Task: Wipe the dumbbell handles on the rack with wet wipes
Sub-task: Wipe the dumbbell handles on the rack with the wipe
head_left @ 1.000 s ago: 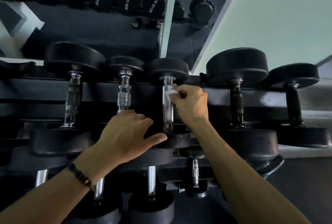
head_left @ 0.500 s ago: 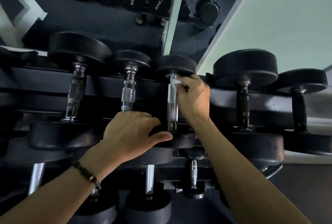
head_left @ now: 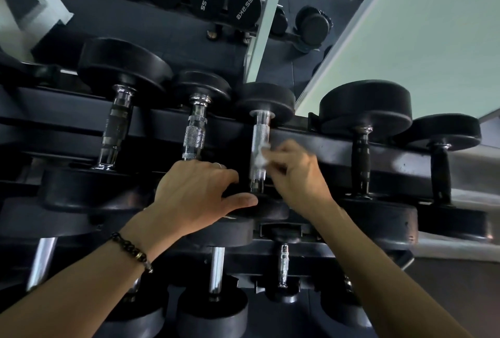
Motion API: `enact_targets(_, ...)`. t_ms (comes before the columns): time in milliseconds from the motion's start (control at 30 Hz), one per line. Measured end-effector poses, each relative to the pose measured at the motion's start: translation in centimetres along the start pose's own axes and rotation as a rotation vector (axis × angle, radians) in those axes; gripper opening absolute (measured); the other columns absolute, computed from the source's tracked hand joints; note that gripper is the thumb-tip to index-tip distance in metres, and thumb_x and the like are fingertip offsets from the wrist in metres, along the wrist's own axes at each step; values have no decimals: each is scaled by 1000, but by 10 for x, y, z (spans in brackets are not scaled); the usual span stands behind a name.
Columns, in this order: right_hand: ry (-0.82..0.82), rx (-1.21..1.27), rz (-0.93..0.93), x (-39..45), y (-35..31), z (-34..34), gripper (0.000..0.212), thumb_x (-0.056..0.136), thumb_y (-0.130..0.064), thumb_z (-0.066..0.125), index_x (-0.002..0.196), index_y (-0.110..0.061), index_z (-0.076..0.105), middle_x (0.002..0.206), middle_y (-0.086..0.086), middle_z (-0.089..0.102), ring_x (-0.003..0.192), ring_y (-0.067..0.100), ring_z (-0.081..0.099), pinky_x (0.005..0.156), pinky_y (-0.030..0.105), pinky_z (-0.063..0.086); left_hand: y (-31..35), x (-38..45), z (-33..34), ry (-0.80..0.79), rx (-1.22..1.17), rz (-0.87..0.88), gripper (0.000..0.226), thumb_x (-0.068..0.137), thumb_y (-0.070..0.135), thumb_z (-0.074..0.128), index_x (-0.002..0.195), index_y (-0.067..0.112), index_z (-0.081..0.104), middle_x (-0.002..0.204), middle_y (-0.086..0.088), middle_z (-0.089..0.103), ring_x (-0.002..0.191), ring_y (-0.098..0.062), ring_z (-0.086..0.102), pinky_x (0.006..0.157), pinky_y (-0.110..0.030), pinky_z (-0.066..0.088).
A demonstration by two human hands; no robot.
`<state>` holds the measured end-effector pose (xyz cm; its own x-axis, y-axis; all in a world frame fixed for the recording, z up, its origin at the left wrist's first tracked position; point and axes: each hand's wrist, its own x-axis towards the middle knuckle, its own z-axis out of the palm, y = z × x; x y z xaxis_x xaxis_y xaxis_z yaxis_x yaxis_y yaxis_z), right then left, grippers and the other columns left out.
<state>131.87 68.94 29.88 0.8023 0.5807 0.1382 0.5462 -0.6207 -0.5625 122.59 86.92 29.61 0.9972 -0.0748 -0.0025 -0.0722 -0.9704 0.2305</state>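
Note:
A small black dumbbell with a knurled chrome handle lies on the upper tier of the dark rack, at the middle of the view. My right hand pinches a white wet wipe against the lower half of that handle. My left hand rests on the near black head of the same dumbbell, thumb stretched along its front, fingers bent over its top. A beaded bracelet sits on my left wrist.
Two chrome-handled dumbbells lie to the left on the same tier and two black-handled ones to the right. A lower tier holds more dumbbells. A mirror behind reflects another rack.
My right hand has slid the wipe from the top of the handle, near the far head, down to its lower half. My left hand has stayed on the near head.

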Motion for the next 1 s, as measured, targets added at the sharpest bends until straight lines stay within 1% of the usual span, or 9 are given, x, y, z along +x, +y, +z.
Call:
enact_targets(100, -104, 5, -46, -4, 3, -7, 18, 83, -7, 76, 99, -14, 79, 86, 3, 63, 75, 14, 63, 74, 28, 53, 1, 0, -1, -9, 3, -12, 85, 72, 88, 0, 94, 35, 63, 83, 15, 62, 73, -6, 60, 61, -27, 42)
enact_targets(267, 112, 45, 45, 38, 7, -4, 8, 80, -7, 77, 85, -14, 79, 78, 0, 63, 67, 13, 59, 65, 15, 44, 3, 1, -3, -26, -9, -35, 83, 69, 88, 4, 91, 34, 64, 79, 14, 61, 72, -6, 60, 59, -27, 40)
enact_targets(333, 31, 58, 48, 24, 9, -4, 10, 80, -8, 78, 84, -17, 78, 77, -4, 62, 68, 13, 60, 66, 20, 46, 3, 0, -3, -32, -3, -31, 87, 67, 88, 0, 91, 34, 64, 79, 14, 62, 71, -6, 60, 59, -27, 39)
enact_targets(500, -337, 145, 17, 8, 10, -17, 12, 78, -8, 82, 78, -20, 77, 75, -13, 66, 70, 7, 66, 70, 31, 58, 3, 0, -3, -32, 4, -38, 86, 67, 88, 1, 92, 35, 64, 82, 13, 63, 74, -7, 60, 60, -28, 36)
enact_targets(667, -172, 142, 81, 32, 6, -15, 13, 76, -19, 83, 73, -20, 71, 69, -11, 64, 64, 1, 58, 61, 12, 44, 2, 1, -2, -32, 5, -42, 87, 67, 88, 0, 91, 33, 63, 80, 13, 62, 73, -8, 60, 63, -29, 42)
enact_targets(833, -484, 256, 163, 10, 11, -21, 27, 79, -9, 81, 67, -29, 68, 70, -15, 69, 65, 0, 64, 66, 20, 52, 3, -1, -5, -45, -9, -56, 90, 63, 88, -2, 93, 34, 63, 81, 13, 62, 74, -8, 61, 65, -29, 45)
enact_targets(900, -382, 252, 195, 20, 16, -19, 28, 75, -4, 83, 65, -26, 68, 70, -6, 72, 67, 9, 67, 68, 29, 56, 2, 1, -4, -42, -15, -55, 89, 64, 88, -2, 92, 34, 64, 80, 13, 62, 73, -7, 61, 64, -28, 44)
enact_targets(967, -238, 296, 245, 27, 18, -15, 27, 72, -4, 82, 65, -25, 68, 75, 1, 74, 78, 20, 72, 80, 43, 59, 2, 0, -4, -41, -12, -54, 89, 65, 88, -1, 91, 34, 64, 79, 13, 62, 73, -8, 60, 63, -28, 43)
enact_targets(1000, -194, 307, 276, 26, 19, -13, 25, 71, -5, 82, 66, -25, 68, 76, 2, 74, 81, 20, 73, 83, 45, 59, 2, 0, -4, -41, -7, -52, 89, 65, 88, -1, 92, 33, 64, 79, 13, 62, 73, -8, 60, 63, -28, 42)
